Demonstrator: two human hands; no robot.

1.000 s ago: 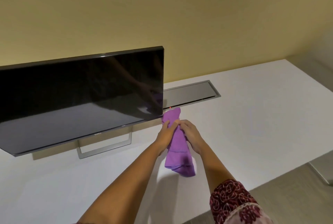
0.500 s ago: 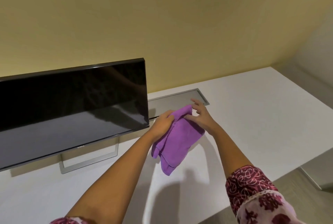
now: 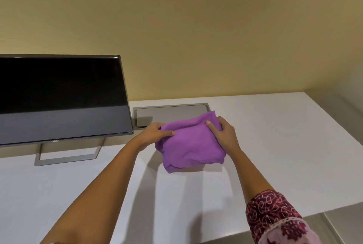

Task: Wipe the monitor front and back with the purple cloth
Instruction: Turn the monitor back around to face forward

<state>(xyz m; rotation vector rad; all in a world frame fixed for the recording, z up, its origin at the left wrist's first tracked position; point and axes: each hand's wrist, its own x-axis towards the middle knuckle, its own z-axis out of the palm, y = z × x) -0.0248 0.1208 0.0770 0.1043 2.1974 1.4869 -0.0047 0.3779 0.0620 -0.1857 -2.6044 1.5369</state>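
Observation:
A black monitor [image 3: 59, 98] on a silver frame stand [image 3: 66, 157] stands at the left of the white desk, screen dark and facing me. To its right I hold the purple cloth [image 3: 190, 143] spread between both hands, just above the desk. My left hand [image 3: 155, 132] pinches the cloth's left top edge. My right hand [image 3: 224, 132] grips its right top corner, thumb on the front. The lower part of the cloth hangs in folds. The monitor's back is hidden.
A grey metal cable flap [image 3: 170, 113] lies flush in the white desk [image 3: 275, 145] behind the cloth, next to the yellow wall [image 3: 196, 27]. The desk's right and front edges drop to a grey floor [image 3: 334, 222].
The hands have moved apart and pulled the bunched cloth open into a wide sheet. The view has swung right, so the monitor sits further left in view.

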